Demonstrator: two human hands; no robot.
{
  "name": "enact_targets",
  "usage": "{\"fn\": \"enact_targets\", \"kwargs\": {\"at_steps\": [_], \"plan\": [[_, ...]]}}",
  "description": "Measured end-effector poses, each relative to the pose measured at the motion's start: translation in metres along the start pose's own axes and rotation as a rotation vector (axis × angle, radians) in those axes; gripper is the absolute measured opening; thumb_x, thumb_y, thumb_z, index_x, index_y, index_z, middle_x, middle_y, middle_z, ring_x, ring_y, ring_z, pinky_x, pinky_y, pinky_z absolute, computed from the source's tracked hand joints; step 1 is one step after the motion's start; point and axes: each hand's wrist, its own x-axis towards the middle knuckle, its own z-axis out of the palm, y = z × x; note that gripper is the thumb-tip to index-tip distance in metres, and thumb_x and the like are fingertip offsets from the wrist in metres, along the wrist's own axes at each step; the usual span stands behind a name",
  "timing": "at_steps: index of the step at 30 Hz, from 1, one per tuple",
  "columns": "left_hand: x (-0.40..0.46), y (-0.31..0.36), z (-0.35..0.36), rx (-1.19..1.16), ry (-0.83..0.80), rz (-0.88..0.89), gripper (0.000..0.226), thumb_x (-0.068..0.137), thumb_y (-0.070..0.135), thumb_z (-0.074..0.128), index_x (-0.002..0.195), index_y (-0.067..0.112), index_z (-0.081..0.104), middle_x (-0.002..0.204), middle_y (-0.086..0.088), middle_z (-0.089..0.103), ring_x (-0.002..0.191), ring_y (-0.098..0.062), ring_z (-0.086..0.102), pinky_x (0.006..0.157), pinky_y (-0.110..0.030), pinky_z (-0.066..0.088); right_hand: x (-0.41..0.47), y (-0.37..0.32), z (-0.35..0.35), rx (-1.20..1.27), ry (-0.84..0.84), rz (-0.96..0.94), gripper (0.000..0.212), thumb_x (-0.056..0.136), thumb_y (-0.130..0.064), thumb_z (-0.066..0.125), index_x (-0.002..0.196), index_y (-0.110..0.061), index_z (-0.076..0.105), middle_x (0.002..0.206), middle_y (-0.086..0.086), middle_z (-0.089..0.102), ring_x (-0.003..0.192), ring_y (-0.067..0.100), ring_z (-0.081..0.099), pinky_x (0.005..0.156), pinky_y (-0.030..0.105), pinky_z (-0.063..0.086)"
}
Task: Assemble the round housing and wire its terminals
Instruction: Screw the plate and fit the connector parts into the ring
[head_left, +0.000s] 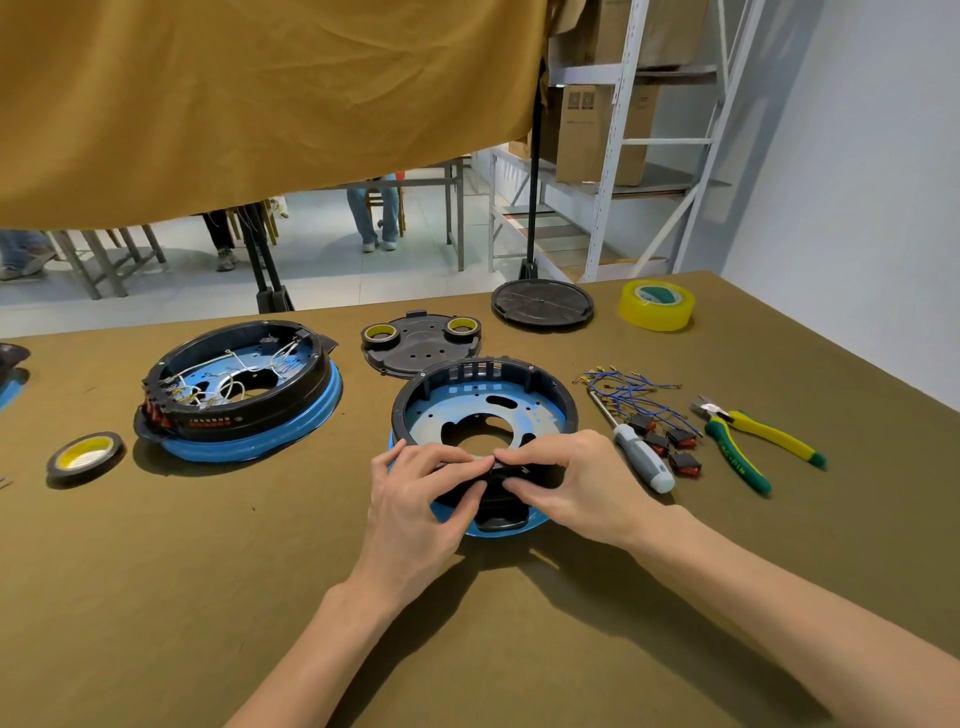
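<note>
A round black housing (483, 395) with a blue-filmed metal plate inside sits on a blue base at the table's middle. My left hand (421, 499) and my right hand (566, 478) both grip its near rim, fingertips meeting over a small black part (496, 475) set in the rim; what that part is stays hidden. To the right lie blue wires with terminals (626, 387) and several black rocker switches with red faces (670, 447).
A second housing (239, 389), wired with white leads, stands at the left. Black cover plate with two tape rolls (421, 345), round black lid (543, 304), yellow tape roll (657, 305), screwdriver (639, 452), green-yellow pliers (748, 441), black-yellow tape roll (85, 454).
</note>
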Motion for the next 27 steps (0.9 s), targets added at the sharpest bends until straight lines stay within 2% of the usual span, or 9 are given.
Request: {"fn": "enact_targets", "kwargs": {"at_steps": [7,12,16,17,19,21,22,25,27], "plan": [[-0.002,-0.001,-0.001,0.062,-0.030,0.054,0.031,0.093,0.038,0.061,0.120,0.030,0.074,0.112,0.013,0.068,0.111,-0.005,0.057,0.110,-0.038,0.031,-0.001,-0.001,0.000,-0.089,-0.021,-0.035,0.028,0.093,-0.024,0.076,0.121,-0.022,0.077,0.110,-0.008,0.078,0.099,0.002,0.071,0.083,0.031,0.060],[-0.002,0.002,0.003,0.035,-0.014,0.014,0.030,0.092,0.038,0.062,0.119,0.030,0.074,0.112,0.015,0.067,0.113,0.000,0.054,0.115,-0.026,0.022,0.000,-0.004,-0.002,-0.107,-0.032,0.004,0.026,0.092,-0.027,0.076,0.118,-0.023,0.078,0.106,-0.009,0.078,0.096,0.004,0.071,0.083,0.032,0.058],[-0.002,0.001,0.004,0.019,0.000,-0.020,0.034,0.089,0.037,0.068,0.122,0.027,0.070,0.115,0.015,0.069,0.115,0.001,0.056,0.116,-0.030,0.027,0.009,-0.011,-0.011,-0.115,-0.137,0.052,0.026,0.094,-0.035,0.071,0.117,-0.026,0.077,0.103,-0.016,0.076,0.093,0.002,0.068,0.083,0.029,0.057],[-0.002,0.001,0.003,0.002,0.005,-0.033,0.036,0.090,0.038,0.066,0.124,0.027,0.068,0.116,0.015,0.068,0.116,0.002,0.056,0.117,-0.029,0.027,0.014,-0.013,-0.012,-0.062,-0.117,0.077,0.024,0.097,-0.034,0.067,0.116,-0.024,0.077,0.102,-0.015,0.075,0.091,0.002,0.068,0.080,0.026,0.057],[-0.002,0.000,0.003,-0.024,-0.006,-0.052,0.039,0.090,0.040,0.062,0.127,0.028,0.064,0.122,0.016,0.066,0.123,0.003,0.054,0.120,-0.026,0.023,0.033,-0.018,-0.010,0.037,0.051,0.156,0.022,0.102,-0.027,0.059,0.114,-0.018,0.075,0.096,-0.013,0.073,0.083,0.002,0.067,0.072,0.021,0.054],[-0.003,-0.001,0.002,-0.045,-0.017,-0.076,0.041,0.090,0.037,0.059,0.130,0.026,0.063,0.130,0.016,0.061,0.131,-0.002,0.049,0.120,-0.021,0.021,0.055,-0.022,-0.001,-0.043,0.191,0.235,0.023,0.105,-0.024,0.052,0.115,-0.017,0.071,0.091,-0.011,0.069,0.072,0.001,0.061,0.063,0.020,0.046],[-0.004,-0.003,0.000,-0.051,-0.025,-0.085,0.042,0.090,0.036,0.059,0.131,0.026,0.062,0.132,0.016,0.059,0.134,-0.003,0.047,0.119,-0.019,0.022,0.062,-0.024,0.007,-0.117,0.193,0.269,0.023,0.106,-0.023,0.048,0.116,-0.017,0.068,0.090,-0.010,0.067,0.070,0.001,0.057,0.062,0.021,0.042],[-0.006,-0.007,-0.003,-0.015,-0.067,-0.082,0.041,0.090,0.036,0.060,0.129,0.025,0.063,0.130,0.015,0.058,0.132,-0.001,0.045,0.117,-0.013,0.021,0.064,-0.025,0.035,-0.384,0.023,0.313,0.017,0.101,-0.017,0.047,0.116,-0.013,0.054,0.098,0.001,0.061,0.086,0.019,0.057,0.068,0.034,0.041],[-0.006,-0.009,-0.005,0.006,-0.098,-0.070,0.040,0.090,0.038,0.059,0.127,0.024,0.064,0.126,0.014,0.060,0.129,-0.001,0.047,0.118,-0.013,0.018,0.057,-0.024,0.042,-0.486,-0.074,0.316,0.020,0.095,-0.013,0.052,0.114,-0.010,0.048,0.096,0.004,0.054,0.086,0.025,0.051,0.068,0.035,0.029]]}}
